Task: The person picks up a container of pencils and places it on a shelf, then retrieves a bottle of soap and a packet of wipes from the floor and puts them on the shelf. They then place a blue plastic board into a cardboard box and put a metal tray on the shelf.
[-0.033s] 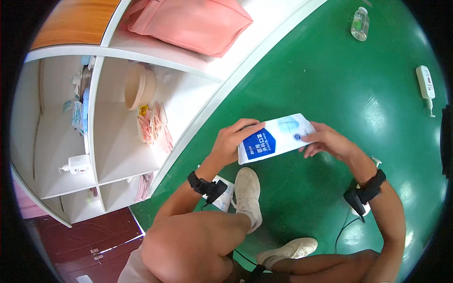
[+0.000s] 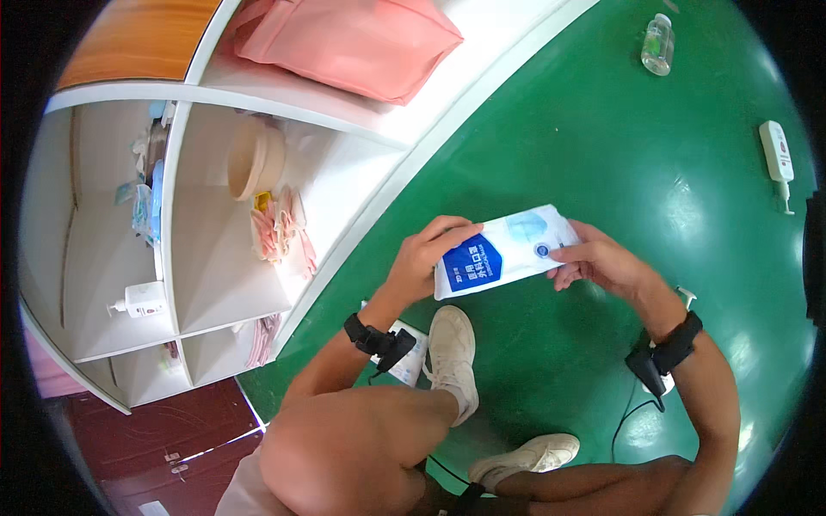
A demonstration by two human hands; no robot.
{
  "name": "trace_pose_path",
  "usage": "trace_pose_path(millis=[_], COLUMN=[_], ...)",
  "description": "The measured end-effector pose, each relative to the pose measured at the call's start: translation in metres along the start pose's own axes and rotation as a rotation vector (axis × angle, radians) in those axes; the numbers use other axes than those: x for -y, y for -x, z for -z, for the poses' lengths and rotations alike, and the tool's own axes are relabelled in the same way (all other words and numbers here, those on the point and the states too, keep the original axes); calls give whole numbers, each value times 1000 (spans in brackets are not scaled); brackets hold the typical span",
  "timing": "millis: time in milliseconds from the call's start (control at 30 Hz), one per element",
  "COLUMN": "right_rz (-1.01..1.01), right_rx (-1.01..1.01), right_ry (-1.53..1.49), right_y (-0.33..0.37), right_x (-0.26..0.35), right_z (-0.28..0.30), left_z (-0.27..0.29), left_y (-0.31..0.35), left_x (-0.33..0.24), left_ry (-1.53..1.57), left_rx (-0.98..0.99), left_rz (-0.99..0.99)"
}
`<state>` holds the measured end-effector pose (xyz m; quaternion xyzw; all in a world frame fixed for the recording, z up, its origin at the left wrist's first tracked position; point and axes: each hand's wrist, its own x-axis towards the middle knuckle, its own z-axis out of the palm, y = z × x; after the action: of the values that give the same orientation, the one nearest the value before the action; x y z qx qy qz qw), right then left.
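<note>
Mask packet point(image 2: 509, 255): white, flat, oblong, dark-blue panel, pale-blue mask picture
My left hand point(image 2: 420, 256): pinches the blue-panelled end
My right hand point(image 2: 605, 260): pinches the opposite end

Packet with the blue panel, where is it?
Near the middle of the head view, the packet is held between the left hand and right hand, over the green floor.

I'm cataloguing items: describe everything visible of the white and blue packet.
The packet is flat, oblong and white, with a blue panel, pale blue picture and printing. It looks like plastic film; no opening shows. Held above the green floor, it slants up rightward, printed face toward the camera, left end in the left hand, right end in the right hand.
</note>
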<state>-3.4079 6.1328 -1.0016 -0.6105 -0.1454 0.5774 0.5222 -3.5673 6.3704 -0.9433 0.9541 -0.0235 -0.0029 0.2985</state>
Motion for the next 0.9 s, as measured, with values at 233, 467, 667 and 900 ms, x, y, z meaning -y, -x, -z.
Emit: trace_pose_path(millis=[233,467,667,900], right_rz=[141,219,319,273], right_rx=[-6,-55,-129,-57], right_ry=[-304,18,1113,1549], right_y=[-3,-14,6,21], right_x=[-5,-26,-73,-95], right_z=[-17,-25,-3,-1], left_z=[3,10,73,76], left_y=[32,64,133,116], left_x=[45,81,185,220], left_ry=[1422,1237,1105,1057], left_rx=[-89,-273,-797,-785], left_rz=[845,778,932,883])
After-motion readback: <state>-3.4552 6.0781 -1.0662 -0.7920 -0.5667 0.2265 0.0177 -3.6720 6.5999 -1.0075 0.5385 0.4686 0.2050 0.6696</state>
